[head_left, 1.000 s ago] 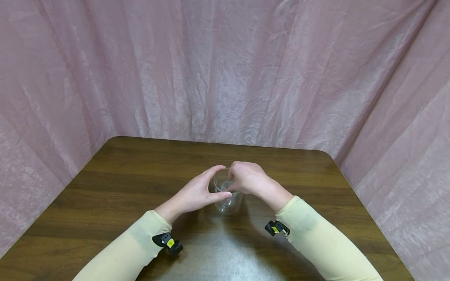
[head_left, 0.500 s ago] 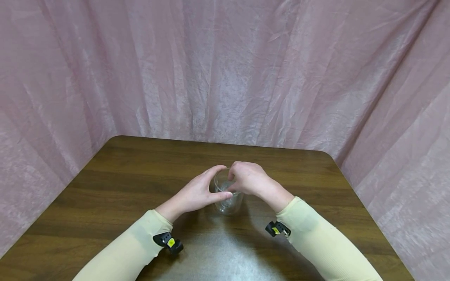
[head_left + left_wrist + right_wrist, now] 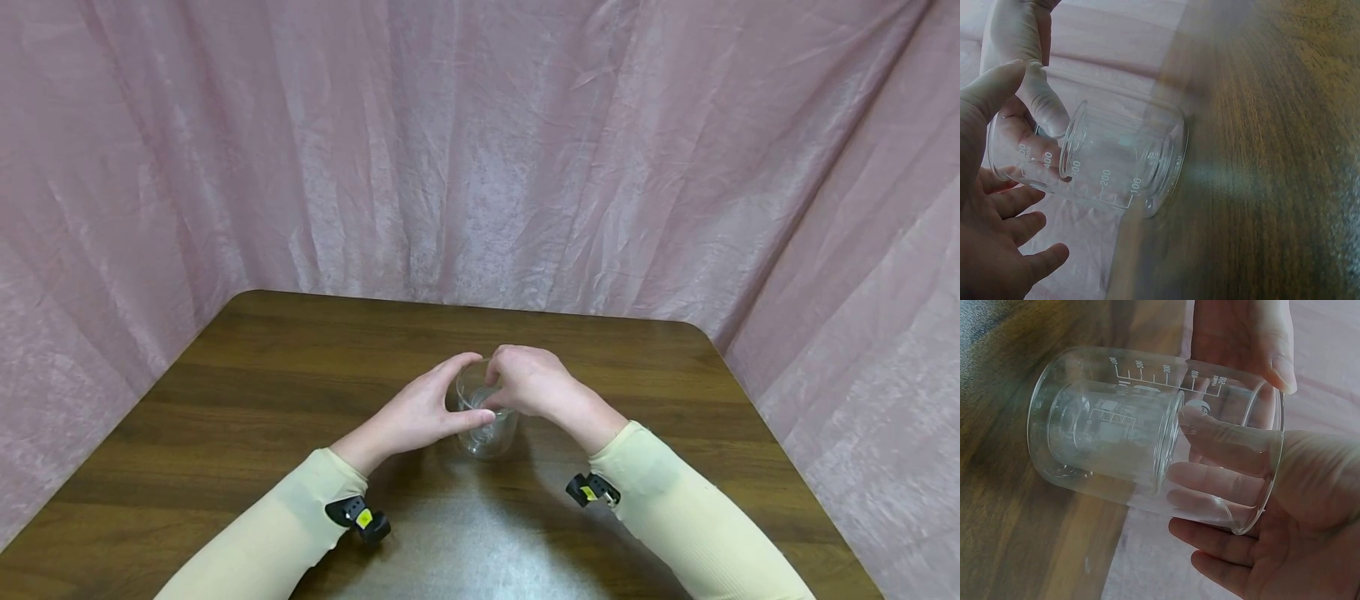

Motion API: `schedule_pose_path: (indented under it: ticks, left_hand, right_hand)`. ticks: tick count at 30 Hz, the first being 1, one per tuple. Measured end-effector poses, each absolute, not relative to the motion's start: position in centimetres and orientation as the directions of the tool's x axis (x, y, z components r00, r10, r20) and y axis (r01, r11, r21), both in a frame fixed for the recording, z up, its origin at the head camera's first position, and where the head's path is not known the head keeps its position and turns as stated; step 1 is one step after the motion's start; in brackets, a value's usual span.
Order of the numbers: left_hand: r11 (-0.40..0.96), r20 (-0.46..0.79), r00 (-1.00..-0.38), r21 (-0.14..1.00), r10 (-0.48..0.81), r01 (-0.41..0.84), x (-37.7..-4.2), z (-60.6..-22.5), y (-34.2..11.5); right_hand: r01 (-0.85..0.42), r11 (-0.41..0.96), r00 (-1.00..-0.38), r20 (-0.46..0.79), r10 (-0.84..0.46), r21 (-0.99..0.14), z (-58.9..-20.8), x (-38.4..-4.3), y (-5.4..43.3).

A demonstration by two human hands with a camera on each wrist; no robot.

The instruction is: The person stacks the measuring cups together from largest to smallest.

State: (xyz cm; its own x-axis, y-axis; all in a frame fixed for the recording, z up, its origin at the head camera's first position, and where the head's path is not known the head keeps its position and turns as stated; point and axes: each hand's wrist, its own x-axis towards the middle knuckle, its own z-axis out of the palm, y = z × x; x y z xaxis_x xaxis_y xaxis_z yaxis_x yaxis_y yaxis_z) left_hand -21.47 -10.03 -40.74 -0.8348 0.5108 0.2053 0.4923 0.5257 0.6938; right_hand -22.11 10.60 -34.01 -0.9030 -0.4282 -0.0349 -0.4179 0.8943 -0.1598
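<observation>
A large glass beaker (image 3: 487, 446) with white volume marks stands upright on the wooden table. Nested inside is a smaller glass beaker (image 3: 1110, 434), its base near the large one's bottom. My left hand (image 3: 423, 408) grips the large beaker near the rim, thumb on the near side and forefinger on the far side; its other fingers are spread in the left wrist view. My right hand (image 3: 532, 383) reaches down through the mouth. Its thumb and fingers pinch the smaller beaker's rim, as the right wrist view shows. Whether the smaller beaker touches the large one's bottom, I cannot tell.
The brown wooden table (image 3: 300, 375) extends around both hands, with rounded far corners. Pink curtains (image 3: 480, 167) hang behind it and along the sides. Small black wrist cameras sit on both pale yellow sleeves (image 3: 682, 508).
</observation>
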Motion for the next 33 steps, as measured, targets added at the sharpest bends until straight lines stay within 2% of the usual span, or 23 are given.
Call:
schedule_pose_path:
  ticks: [9, 25, 33]
  left_hand:
    - [0.527, 0.195, -0.839, 0.7, 0.508, 0.481, -21.4, -40.7, -10.0]
    - [0.554, 0.16, -0.831, 0.676, 0.533, 0.486, -21.5, -40.0, -10.8]
    - [0.565, 0.163, -0.827, 0.659, 0.538, 0.497, -21.5, -39.6, -11.3]
  right_hand:
    - [-0.449, 0.879, -0.89, -0.002, -0.455, -0.163, -34.0, -21.9, 10.9]
    - [-0.479, 0.84, -0.877, 0.099, -0.47, -0.253, -34.5, -21.3, 11.6]
    - [-0.509, 0.818, -0.86, 0.195, -0.471, -0.268, -34.8, -20.7, 12.5]
